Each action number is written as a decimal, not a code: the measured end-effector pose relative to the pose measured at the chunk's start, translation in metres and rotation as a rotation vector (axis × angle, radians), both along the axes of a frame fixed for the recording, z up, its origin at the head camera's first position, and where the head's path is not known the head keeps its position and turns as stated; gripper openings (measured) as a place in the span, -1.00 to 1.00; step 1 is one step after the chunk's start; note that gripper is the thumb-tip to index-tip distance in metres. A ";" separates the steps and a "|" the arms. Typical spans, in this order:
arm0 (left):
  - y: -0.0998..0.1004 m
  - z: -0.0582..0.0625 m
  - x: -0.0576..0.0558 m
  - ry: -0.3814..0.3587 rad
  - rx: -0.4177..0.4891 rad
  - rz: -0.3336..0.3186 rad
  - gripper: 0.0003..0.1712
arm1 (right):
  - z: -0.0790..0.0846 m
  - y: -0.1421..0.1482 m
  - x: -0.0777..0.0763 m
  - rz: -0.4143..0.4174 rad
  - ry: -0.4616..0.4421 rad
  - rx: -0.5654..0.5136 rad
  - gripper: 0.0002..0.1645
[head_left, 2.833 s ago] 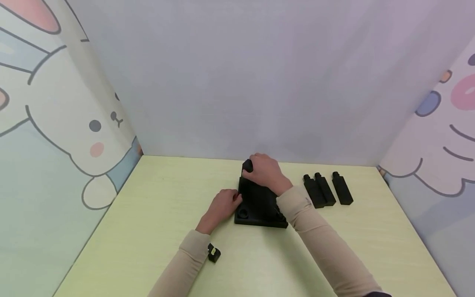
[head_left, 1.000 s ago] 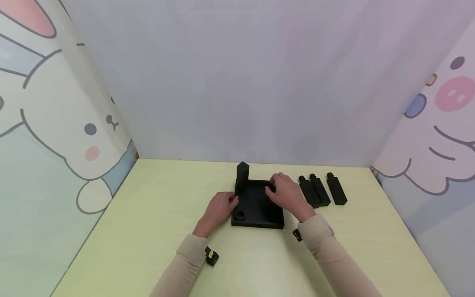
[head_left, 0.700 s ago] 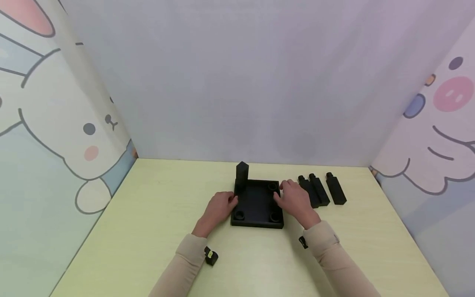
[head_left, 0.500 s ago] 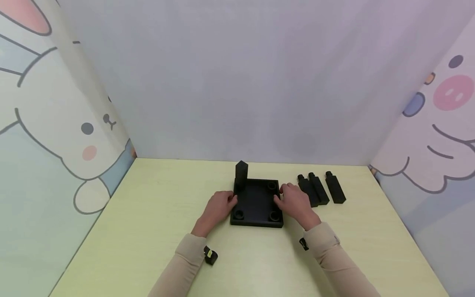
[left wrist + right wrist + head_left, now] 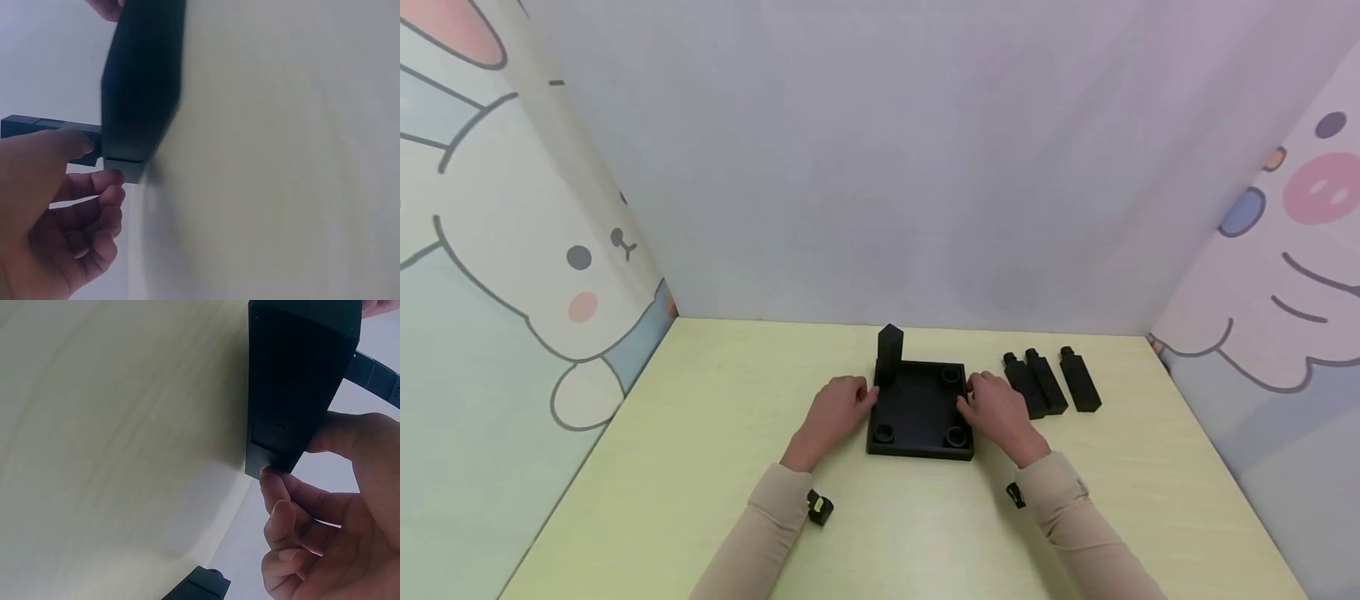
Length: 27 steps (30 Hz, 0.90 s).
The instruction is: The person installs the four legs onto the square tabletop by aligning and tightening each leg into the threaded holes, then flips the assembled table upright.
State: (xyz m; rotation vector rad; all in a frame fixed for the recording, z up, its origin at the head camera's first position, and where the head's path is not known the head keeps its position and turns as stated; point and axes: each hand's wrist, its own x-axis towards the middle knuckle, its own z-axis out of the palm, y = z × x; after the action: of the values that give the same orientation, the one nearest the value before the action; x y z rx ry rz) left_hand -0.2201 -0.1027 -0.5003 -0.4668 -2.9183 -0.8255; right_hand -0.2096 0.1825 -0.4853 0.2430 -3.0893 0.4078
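A small black toy tabletop (image 5: 916, 410) lies underside up, with a raised rim and round sockets in three visible corners. One square black table leg (image 5: 891, 350) stands upright in its back left corner. At the left edge my left hand (image 5: 835, 412) has its thumb by the rim and its fingers loosely bent; the left wrist view shows the index fingertip close to the tabletop's side. My right hand (image 5: 1000, 410) pinches the right edge, thumb inside the rim and index fingertip (image 5: 270, 476) against the outer side.
Three more black legs (image 5: 1080, 382) with narrow round ends lie on the pale yellow table (image 5: 737, 375), right of the right hand. A light backdrop (image 5: 925, 167) rises behind, with cartoon-printed panels at both sides.
My right hand has come down from the upright leg to the tabletop's right edge, uncovering the right-hand sockets. My left hand has just shifted slightly left and back from the rim.
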 end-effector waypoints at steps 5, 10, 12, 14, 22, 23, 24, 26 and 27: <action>-0.002 0.015 -0.007 0.031 0.001 0.008 -0.61 | -0.001 0.001 -0.001 0.003 -0.004 0.001 -0.69; -0.003 0.032 -0.013 0.041 0.006 0.020 -0.69 | -0.002 0.001 -0.001 0.007 -0.005 -0.006 -0.69; -0.002 0.041 -0.015 0.042 0.019 0.018 -0.66 | -0.002 0.001 -0.001 0.009 -0.003 -0.012 -0.69; 0.001 0.049 -0.017 0.049 0.030 0.012 -0.59 | -0.004 0.001 -0.001 0.009 0.001 -0.016 -0.70; 0.015 0.078 -0.025 0.123 0.029 -0.026 -0.44 | -0.004 0.001 0.001 0.012 0.015 -0.038 -0.71; 0.016 0.080 -0.026 0.128 0.021 -0.031 -0.45 | -0.004 0.001 0.001 0.011 0.013 -0.041 -0.71; 0.018 0.081 -0.026 0.131 0.015 -0.035 -0.46 | -0.004 0.001 0.001 0.010 0.011 -0.043 -0.71; 0.019 0.083 -0.027 0.132 0.005 -0.046 -0.49 | -0.004 0.001 0.001 0.008 0.007 -0.045 -0.71; 0.020 0.083 -0.027 0.132 0.000 -0.054 -0.51 | -0.004 0.001 0.001 0.005 0.006 -0.047 -0.71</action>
State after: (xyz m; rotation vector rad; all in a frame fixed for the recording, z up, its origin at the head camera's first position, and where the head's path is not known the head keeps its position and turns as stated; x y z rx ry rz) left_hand -0.2470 -0.0826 -0.4171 -0.5790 -2.7958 -0.7700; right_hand -0.2087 0.1832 -0.4897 0.2511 -3.0698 0.4789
